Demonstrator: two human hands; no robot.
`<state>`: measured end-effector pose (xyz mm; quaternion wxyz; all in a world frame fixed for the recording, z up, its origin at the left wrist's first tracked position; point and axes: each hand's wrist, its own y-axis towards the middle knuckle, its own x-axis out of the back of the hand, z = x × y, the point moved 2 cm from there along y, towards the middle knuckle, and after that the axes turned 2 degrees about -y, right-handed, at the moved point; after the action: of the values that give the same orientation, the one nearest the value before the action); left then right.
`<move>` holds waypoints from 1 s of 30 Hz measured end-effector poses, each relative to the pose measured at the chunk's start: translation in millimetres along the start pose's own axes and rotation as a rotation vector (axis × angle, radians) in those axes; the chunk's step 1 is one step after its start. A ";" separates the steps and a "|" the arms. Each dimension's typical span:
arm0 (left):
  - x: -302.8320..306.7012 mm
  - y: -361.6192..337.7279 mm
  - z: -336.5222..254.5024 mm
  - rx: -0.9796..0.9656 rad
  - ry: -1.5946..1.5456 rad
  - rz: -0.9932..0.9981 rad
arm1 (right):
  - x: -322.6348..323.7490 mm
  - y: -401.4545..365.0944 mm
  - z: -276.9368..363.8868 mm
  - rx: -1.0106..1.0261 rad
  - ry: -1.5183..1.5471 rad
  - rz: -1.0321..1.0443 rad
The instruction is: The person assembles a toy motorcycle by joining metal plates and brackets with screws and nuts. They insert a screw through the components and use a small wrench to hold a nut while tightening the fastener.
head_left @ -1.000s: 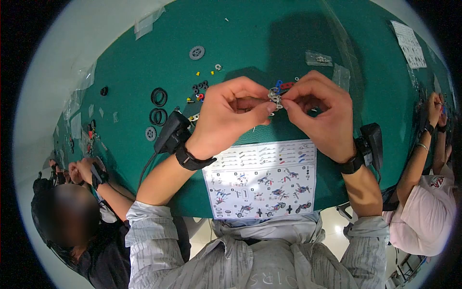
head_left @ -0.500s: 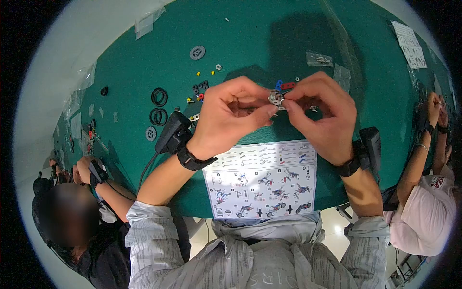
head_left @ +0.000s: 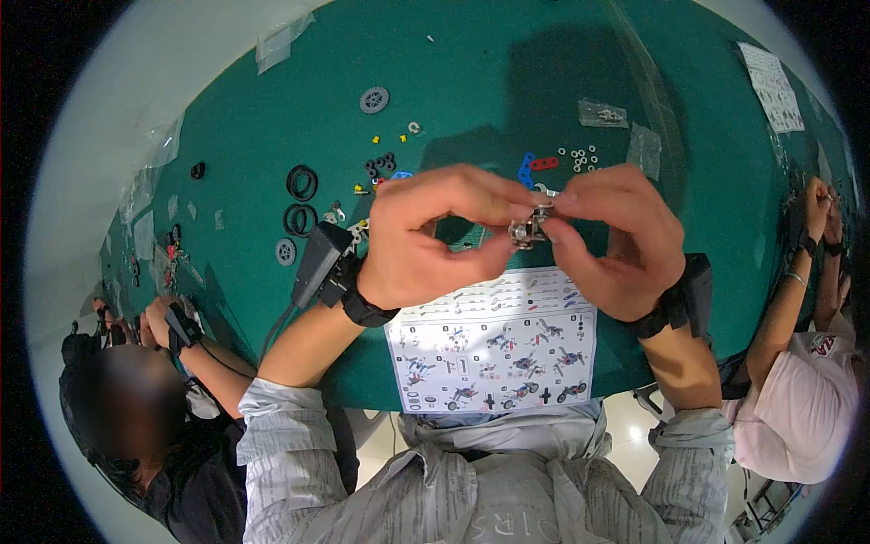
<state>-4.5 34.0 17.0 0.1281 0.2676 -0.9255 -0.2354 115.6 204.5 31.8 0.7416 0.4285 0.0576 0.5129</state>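
Note:
Between my two hands is a small silvery metal assembly (head_left: pixel 527 230), made of joined model-kit parts too small to tell apart. My left hand (head_left: pixel 444 236) pinches its left side between thumb and fingers. From the right, my right hand (head_left: pixel 621 236) grips the upper right side with thumb and fingertips. Just beyond the fingers lie a blue angled strip (head_left: pixel 526 170) and a red strip (head_left: pixel 545 164) with holes. Below the hands, a printed instruction sheet (head_left: pixel 494 363) with step drawings lies at the table's near edge.
On the green table (head_left: pixel 471 72) are grey toothed wheels (head_left: pixel 373 100), black rubber rings (head_left: pixel 301 183), small black parts (head_left: pixel 381 165) and several white washers (head_left: pixel 580 160). A clear bag (head_left: pixel 602 113) holds small metal pieces. Other people sit left (head_left: pixel 127 408) and right (head_left: pixel 797 390).
Both hands have come slightly nearer to me with the metal assembly, which is turned differently. The white washers and part of a blue piece beyond my hands are now uncovered.

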 end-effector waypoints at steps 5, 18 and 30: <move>-2.5 0.0 -3.4 -0.044 0.042 0.002 | -1.3 -3.6 -1.0 -0.124 0.160 0.015; -1.3 -1.4 -7.6 -0.082 0.062 0.099 | -1.5 -5.5 -1.4 -0.152 0.271 -0.014; -5.7 3.0 -24.0 -0.073 0.270 -0.020 | -1.3 -4.7 -0.7 -0.193 0.234 -0.008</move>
<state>7.7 30.6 38.5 0.2587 0.3011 -0.8880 -0.2322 117.9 203.4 27.6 0.7697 0.2923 0.0955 0.5595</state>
